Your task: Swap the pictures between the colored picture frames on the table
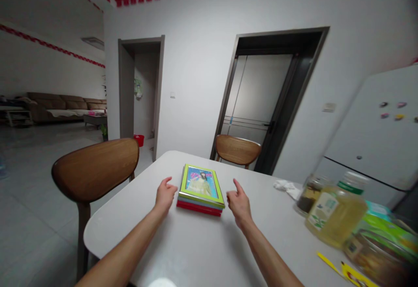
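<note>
A stack of flat boxes or frames [200, 186] lies on the white table [196, 252]. Its top piece has a lime-green border around a picture of a dark-haired figure in a pale yellow dress. Beneath it show a bluish layer and red layers [198, 208]. My left hand [165, 194] hovers just left of the stack, thumb and a finger apart, holding nothing. To the right of the stack, my right hand [239, 202] has one finger stretched out and the others curled, with nothing visible in it. A small gap separates each hand from the stack.
On the table's right stand a large bottle of yellow liquid [339, 211], a dark-filled jar [311, 195], a clear container [375, 256] and a crumpled tissue [287, 187]. A yellow strip [329, 264] lies nearby. Wooden chairs [98, 169] stand left and behind.
</note>
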Motion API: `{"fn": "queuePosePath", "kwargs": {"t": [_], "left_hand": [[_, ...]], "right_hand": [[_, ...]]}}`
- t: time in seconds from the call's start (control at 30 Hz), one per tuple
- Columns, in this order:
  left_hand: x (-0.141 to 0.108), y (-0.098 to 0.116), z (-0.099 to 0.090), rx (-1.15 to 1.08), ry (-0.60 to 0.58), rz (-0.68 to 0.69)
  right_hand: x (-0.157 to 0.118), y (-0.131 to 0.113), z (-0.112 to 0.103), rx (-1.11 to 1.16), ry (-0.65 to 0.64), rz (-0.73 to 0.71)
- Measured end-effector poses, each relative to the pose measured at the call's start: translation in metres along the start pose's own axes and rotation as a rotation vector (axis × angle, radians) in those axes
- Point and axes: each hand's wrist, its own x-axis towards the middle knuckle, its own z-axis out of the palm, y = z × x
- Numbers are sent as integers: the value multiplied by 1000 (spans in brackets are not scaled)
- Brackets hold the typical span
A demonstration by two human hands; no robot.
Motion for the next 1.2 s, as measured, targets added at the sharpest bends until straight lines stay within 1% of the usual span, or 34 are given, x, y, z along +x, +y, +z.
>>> {"fn": "queuePosePath", "kwargs": {"t": [0.07,0.1,0.13,0.17,0.2,0.23,0.27,0.3,0.4,0.53,0.6,0.73,0.77,0.83,0.87,0.93,1.0,1.07,1.1,1.13,1.2], "left_hand": [[-14,36,17,-91,-71,80],[-23,54,26,-129,-109,118],[-32,72,34,-183,-170,167],[-42,87,41,-323,-314,246],[-51,100,46,-437,-437,302],[-59,109,49,-501,-503,319],[-66,115,50,-551,-563,328],[-71,118,50,-574,-599,320],[-79,112,48,-584,-642,278],[-80,91,49,-571,-617,226],[-78,79,52,-552,-567,155],[-67,57,55,-493,-408,-74],[-64,54,55,-480,-393,-111],[-58,56,53,-458,-421,-160],[-56,59,53,-447,-449,-184],[-53,69,53,-427,-525,-218],[-52,79,54,-410,-587,-223],[-52,82,56,-387,-607,-223],[-52,81,56,-372,-591,-238],[-52,77,55,-355,-557,-266],[-51,63,52,-325,-477,-344]], "right_hand": [[-13,-36,10,195,-171,-119],[-21,-57,14,305,-235,-182],[-30,-76,18,395,-306,-233],[-38,-93,19,468,-358,-277],[-46,-107,20,528,-385,-304],[-53,-117,19,578,-400,-315],[-59,-123,17,613,-408,-316],[-63,-125,15,634,-411,-309],[-72,-119,8,652,-413,-269],[-75,-99,7,693,-408,-189],[-74,-86,8,720,-395,-82],[-66,-65,11,753,-348,224],[-63,-63,11,751,-330,275],[-58,-66,11,728,-318,325],[-56,-71,11,707,-336,334],[-52,-82,11,653,-410,331],[-49,-91,12,585,-476,315],[-47,-92,15,465,-487,278],[-46,-89,18,361,-479,237],[-45,-84,20,197,-459,161],[-42,-68,25,-217,-384,-44]]}}
